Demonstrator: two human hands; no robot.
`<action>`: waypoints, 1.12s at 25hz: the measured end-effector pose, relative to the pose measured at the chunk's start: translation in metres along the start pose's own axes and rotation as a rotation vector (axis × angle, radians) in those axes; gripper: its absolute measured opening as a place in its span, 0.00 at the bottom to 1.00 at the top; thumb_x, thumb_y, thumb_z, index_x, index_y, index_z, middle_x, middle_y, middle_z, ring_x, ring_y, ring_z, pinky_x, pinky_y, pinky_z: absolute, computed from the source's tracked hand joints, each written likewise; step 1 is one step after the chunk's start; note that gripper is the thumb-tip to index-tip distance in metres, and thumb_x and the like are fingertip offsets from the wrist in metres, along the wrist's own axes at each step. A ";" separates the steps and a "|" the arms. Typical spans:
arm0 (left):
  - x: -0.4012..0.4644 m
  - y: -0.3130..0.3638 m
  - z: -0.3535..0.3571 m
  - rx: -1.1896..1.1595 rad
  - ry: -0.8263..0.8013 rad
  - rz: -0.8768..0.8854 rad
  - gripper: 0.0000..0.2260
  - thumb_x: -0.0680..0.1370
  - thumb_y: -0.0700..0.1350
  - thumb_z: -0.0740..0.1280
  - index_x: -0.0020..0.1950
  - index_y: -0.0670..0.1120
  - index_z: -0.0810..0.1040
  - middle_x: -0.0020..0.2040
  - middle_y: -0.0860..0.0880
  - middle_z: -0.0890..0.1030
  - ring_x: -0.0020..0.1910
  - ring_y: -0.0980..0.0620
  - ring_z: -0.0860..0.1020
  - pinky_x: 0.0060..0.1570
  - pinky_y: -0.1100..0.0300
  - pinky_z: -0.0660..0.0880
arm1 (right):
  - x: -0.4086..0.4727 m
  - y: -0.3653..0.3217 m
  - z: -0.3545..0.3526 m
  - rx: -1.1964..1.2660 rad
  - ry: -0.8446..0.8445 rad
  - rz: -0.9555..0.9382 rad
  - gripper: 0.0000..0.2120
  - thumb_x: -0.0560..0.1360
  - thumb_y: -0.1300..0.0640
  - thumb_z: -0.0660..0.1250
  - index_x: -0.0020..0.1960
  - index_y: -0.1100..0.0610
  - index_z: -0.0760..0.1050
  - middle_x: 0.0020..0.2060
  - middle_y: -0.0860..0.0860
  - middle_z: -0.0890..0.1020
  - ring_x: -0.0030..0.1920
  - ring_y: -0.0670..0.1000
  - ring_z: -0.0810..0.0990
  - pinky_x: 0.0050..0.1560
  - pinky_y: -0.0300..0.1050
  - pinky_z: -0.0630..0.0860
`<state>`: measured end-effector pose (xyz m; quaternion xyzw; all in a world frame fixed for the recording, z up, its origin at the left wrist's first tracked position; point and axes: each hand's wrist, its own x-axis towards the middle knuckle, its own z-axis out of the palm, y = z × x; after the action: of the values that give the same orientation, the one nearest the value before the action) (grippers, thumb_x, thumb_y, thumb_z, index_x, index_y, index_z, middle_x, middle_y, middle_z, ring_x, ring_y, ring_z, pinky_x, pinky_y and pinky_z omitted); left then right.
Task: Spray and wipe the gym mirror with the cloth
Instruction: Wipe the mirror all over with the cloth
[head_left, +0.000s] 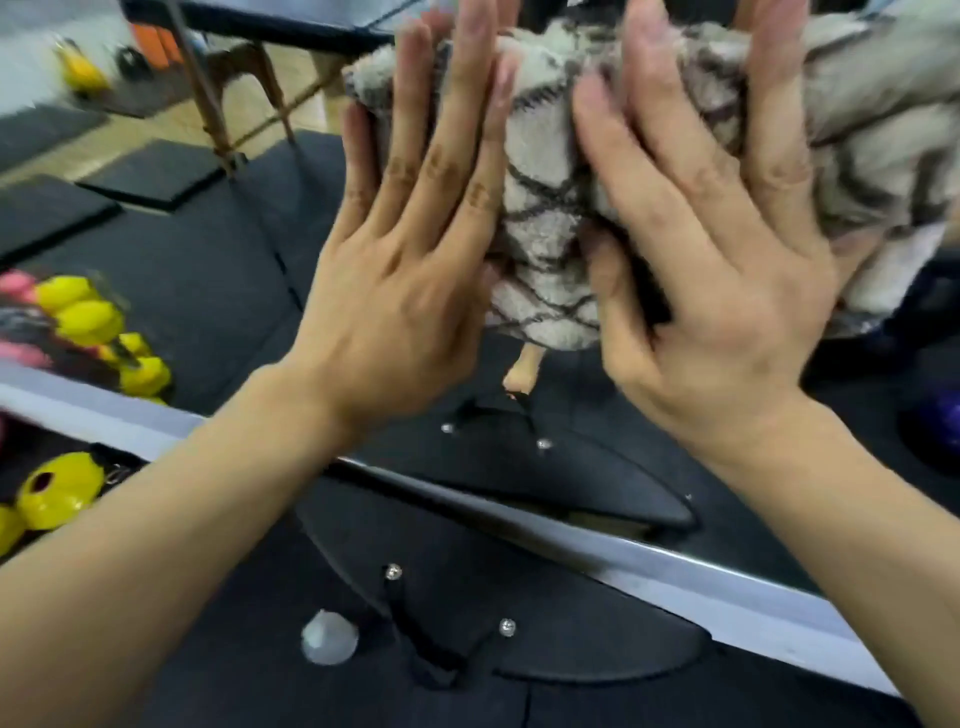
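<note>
A beige cloth (540, 218) with a dark diamond pattern is pressed flat against the gym mirror (234, 249). My left hand (410, 260) lies on the cloth's left edge with its fingers stretched upward and its thumb hidden behind the fabric. My right hand (711, 270) presses on the cloth's right half, its thumb tucked under a fold. The mirror doubles the cloth and my fingertips above and to the right. No spray bottle can be identified.
A silver frame strip (571, 540) runs along the mirror's bottom edge. Yellow dumbbells (57, 493) lie at the left on the dark floor mat. A black rounded base (545, 623) with shiny studs and a small whitish dome (329, 636) sit below my arms.
</note>
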<state>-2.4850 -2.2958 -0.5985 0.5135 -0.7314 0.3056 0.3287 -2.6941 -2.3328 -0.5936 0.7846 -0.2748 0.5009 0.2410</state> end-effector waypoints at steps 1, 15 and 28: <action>0.012 -0.020 -0.017 0.021 -0.009 0.020 0.28 0.83 0.41 0.60 0.79 0.29 0.56 0.77 0.24 0.58 0.76 0.20 0.55 0.78 0.30 0.50 | 0.023 -0.015 0.006 -0.005 -0.007 0.022 0.22 0.87 0.56 0.60 0.80 0.49 0.71 0.77 0.48 0.73 0.79 0.50 0.60 0.61 0.83 0.71; -0.316 -0.093 0.177 -0.074 -0.174 0.124 0.43 0.79 0.39 0.72 0.84 0.42 0.45 0.84 0.47 0.40 0.83 0.43 0.39 0.80 0.39 0.46 | -0.286 -0.142 0.180 -0.169 -0.511 0.026 0.39 0.80 0.58 0.72 0.85 0.51 0.56 0.83 0.47 0.57 0.85 0.51 0.47 0.75 0.66 0.63; -0.079 -0.104 0.030 -0.261 -0.024 -0.069 0.42 0.74 0.25 0.54 0.83 0.42 0.37 0.82 0.46 0.33 0.81 0.40 0.35 0.79 0.35 0.41 | -0.009 -0.082 0.086 -0.120 -0.294 -0.096 0.31 0.83 0.71 0.60 0.83 0.52 0.63 0.83 0.48 0.61 0.84 0.54 0.56 0.55 0.84 0.74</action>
<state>-2.3704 -2.3051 -0.6679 0.4949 -0.7507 0.1902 0.3941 -2.5861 -2.3275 -0.6428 0.8457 -0.2988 0.3513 0.2685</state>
